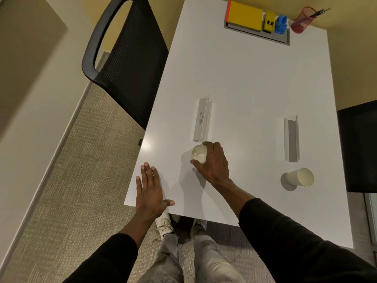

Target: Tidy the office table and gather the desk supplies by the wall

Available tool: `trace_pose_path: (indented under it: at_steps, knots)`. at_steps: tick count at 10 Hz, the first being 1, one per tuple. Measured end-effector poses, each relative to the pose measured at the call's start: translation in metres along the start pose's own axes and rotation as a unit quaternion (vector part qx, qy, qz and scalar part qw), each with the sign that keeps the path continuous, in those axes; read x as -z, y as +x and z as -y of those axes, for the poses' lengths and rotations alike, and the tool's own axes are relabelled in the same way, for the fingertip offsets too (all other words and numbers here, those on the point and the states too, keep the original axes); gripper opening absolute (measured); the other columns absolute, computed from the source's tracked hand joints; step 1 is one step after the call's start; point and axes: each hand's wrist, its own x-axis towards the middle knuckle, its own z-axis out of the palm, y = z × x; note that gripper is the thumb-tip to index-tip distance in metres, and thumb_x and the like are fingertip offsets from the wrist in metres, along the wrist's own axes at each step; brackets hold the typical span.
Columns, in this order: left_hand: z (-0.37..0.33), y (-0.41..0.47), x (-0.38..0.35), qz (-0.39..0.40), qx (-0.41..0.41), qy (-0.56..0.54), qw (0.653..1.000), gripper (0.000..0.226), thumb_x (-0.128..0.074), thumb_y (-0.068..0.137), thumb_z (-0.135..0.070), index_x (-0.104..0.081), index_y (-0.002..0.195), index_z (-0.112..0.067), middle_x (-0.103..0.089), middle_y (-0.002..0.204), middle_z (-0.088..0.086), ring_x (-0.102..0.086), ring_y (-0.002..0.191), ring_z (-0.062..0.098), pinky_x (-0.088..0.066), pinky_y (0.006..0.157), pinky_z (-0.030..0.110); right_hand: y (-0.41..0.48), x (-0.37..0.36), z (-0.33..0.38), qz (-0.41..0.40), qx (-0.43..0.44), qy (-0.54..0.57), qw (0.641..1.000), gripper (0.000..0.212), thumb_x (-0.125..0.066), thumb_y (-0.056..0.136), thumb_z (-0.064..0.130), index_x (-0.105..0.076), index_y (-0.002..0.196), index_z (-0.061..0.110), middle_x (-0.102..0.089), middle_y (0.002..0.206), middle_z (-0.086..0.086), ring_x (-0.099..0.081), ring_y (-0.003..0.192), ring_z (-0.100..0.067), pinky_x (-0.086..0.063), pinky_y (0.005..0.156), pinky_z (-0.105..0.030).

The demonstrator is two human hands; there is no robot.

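Note:
My right hand (214, 162) is wrapped around a small white paper cup (199, 153) that stands on the white table (244, 82), just in front of a clear name stand marked ALPHA (202, 119). My left hand (150, 188) lies flat and open on the table's near left corner, holding nothing. A second paper cup (299, 177) stands at the right, below another clear name stand (291, 138). By the far wall sit a yellow book (244, 16), a yellow item (269, 21), a blue item (281, 24) and a red mesh pen cup (302, 20).
A black mesh office chair (126, 64) stands against the table's left side. A second dark chair (357, 148) is at the right edge. A grey cable hatch (283, 37) lies under the supplies at the far end. My legs and shoes are below the near edge.

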Motion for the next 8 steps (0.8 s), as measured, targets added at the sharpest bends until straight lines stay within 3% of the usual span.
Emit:
trace_pose_path:
  at_steps: [4,6,8]
  knots:
    - [-0.001,-0.001,0.002,-0.011,0.005,-0.039,0.999,0.153,-0.079,0.075,-0.072,0.028,0.16,-0.002,0.045,0.163,0.02,0.039,0.155,0.036,0.003,0.133,0.058,0.005,-0.005,0.003,-0.008,0.009,0.008,1.0,0.08,-0.087,0.073,0.046,-0.048,0.137,0.018,-0.051,0.124,-0.007,-0.054,0.116,-0.029,-0.054,0.082,-0.041]
    - [-0.003,-0.003,0.004,-0.018,0.006,-0.044,0.999,0.153,-0.081,0.074,-0.07,0.024,0.162,-0.002,0.042,0.165,0.02,0.037,0.156,0.036,0.002,0.133,0.057,0.001,-0.001,0.006,-0.009,-0.007,-0.007,1.0,0.097,-0.085,0.067,0.058,-0.037,0.143,0.022,-0.05,0.13,-0.005,-0.051,0.121,-0.027,-0.056,0.082,-0.046]
    - [-0.007,-0.004,0.006,-0.043,0.019,-0.009,0.999,0.152,-0.08,0.073,-0.072,0.02,0.162,0.001,0.036,0.167,0.024,0.032,0.158,0.039,-0.001,0.134,0.057,-0.023,0.007,-0.001,-0.048,-0.031,0.02,0.998,0.111,-0.084,0.069,0.06,-0.029,0.154,0.015,-0.044,0.142,-0.008,-0.044,0.132,-0.027,-0.053,0.088,-0.043]
